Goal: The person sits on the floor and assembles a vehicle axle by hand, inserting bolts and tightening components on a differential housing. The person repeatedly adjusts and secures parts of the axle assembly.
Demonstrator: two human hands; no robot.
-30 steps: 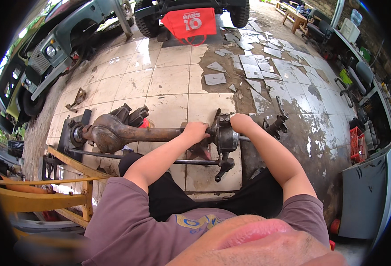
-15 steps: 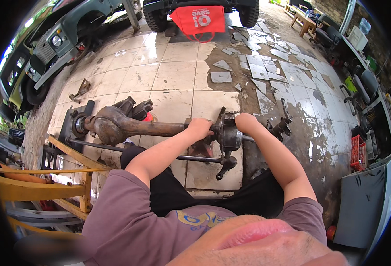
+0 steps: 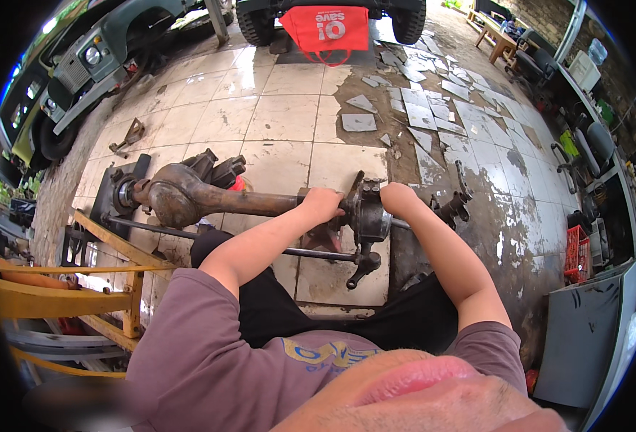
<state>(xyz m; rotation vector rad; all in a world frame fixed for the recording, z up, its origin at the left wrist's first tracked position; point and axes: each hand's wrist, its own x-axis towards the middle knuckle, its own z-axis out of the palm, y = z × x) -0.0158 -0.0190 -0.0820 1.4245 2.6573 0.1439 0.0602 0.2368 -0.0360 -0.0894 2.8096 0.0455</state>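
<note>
A rusty brown axle housing (image 3: pixel 249 203) with a round differential bulge (image 3: pixel 174 196) lies across in front of me. At its right end sits a dark, greasy steering knuckle (image 3: pixel 370 222), with a steering arm (image 3: pixel 365 272) hanging toward me. My left hand (image 3: pixel 323 204) is closed over the tube's end, just left of the knuckle, its fingertips partly hidden. Against the knuckle's upper right edge, my right hand (image 3: pixel 400 200) is curled into a fist; whatever it grips is hidden. A long steel rod (image 3: pixel 311 255) runs below the tube to the steering arm.
Yellow metal frame (image 3: pixel 66 306) at left; dark metal part (image 3: pixel 453 207) right of the knuckle. Broken tiles (image 3: pixel 419 108) litter the floor beyond. A red bag (image 3: pixel 325 32) hangs on a vehicle ahead. Grey cabinet (image 3: pixel 584 338) and red crate (image 3: pixel 577 253) stand at right.
The view has shifted slightly. Both hands keep their places at the steering knuckle, and the axle housing looks unmoved.
</note>
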